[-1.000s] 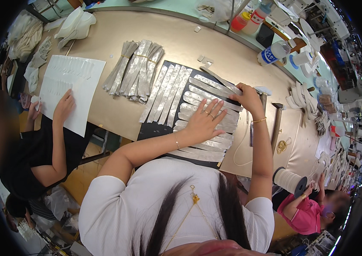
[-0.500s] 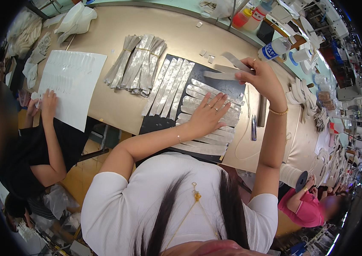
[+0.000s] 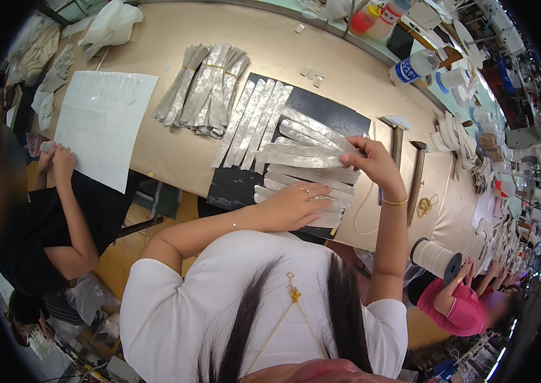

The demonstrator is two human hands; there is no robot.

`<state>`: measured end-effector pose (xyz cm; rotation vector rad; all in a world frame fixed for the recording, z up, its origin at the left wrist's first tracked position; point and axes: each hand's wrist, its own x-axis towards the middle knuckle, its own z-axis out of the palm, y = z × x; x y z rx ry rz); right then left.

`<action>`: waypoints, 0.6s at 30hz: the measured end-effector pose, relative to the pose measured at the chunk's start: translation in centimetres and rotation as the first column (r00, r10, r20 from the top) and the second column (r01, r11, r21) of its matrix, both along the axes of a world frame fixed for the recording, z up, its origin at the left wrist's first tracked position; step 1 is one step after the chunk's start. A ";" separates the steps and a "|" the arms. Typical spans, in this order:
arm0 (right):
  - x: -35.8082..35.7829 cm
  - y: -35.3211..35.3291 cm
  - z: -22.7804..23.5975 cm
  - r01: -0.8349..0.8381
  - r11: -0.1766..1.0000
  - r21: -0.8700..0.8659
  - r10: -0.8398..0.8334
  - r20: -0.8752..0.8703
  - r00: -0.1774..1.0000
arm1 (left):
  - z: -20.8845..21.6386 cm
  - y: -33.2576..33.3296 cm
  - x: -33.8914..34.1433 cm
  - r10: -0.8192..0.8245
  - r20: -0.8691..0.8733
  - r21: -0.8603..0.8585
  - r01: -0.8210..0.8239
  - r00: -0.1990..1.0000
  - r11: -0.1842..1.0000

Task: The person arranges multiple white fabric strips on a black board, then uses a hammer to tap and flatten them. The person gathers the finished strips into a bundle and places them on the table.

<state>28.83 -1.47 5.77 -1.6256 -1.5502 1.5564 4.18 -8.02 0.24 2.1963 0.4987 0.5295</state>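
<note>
Long grey fabric strips (image 3: pixel 299 155) with a shiny, patchy face are pinched at one end in my right hand (image 3: pixel 376 165). They fan out to the left, low over the black board (image 3: pixel 337 112). Nearer me, my left hand (image 3: pixel 293 205) lies flat, fingers stretched, on other strips (image 3: pixel 336 179) laid side by side on the board. It partly hides them. Another row of shiny strips (image 3: pixel 254 124) lies slanted along the board's left side, touched by neither hand.
Banded strip bundles (image 3: pixel 213 89) lie beyond the board. Right are a hammer (image 3: pixel 417 169), a brush (image 3: pixel 397 121) and a cord spool (image 3: pixel 435 256). A bottle (image 3: pixel 411 67) stands far right. At left a co-worker's hands (image 3: pixel 59 158) touch a white sheet (image 3: pixel 108 121).
My right hand has come nearer with the strips, lowering them over the board. My left hand has slid toward me across the laid strips. The co-worker's hands have drawn together.
</note>
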 end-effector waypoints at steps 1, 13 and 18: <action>0.9 -0.5 -1.7 0.022 0.999 -0.050 -0.020 0.040 0.999 | -0.1 -0.2 -0.3 0.012 -0.025 -0.051 -0.013 1.000 0.999; 0.9 -2.1 -1.8 -0.090 0.883 0.461 -0.240 0.607 0.757 | -1.3 -0.2 -0.9 0.292 -0.204 0.274 -0.232 0.934 0.933; -0.8 0.2 -2.8 -0.172 0.912 0.373 -0.105 0.616 0.781 | -1.7 0.1 -0.7 0.284 -0.270 0.299 -0.200 0.920 0.933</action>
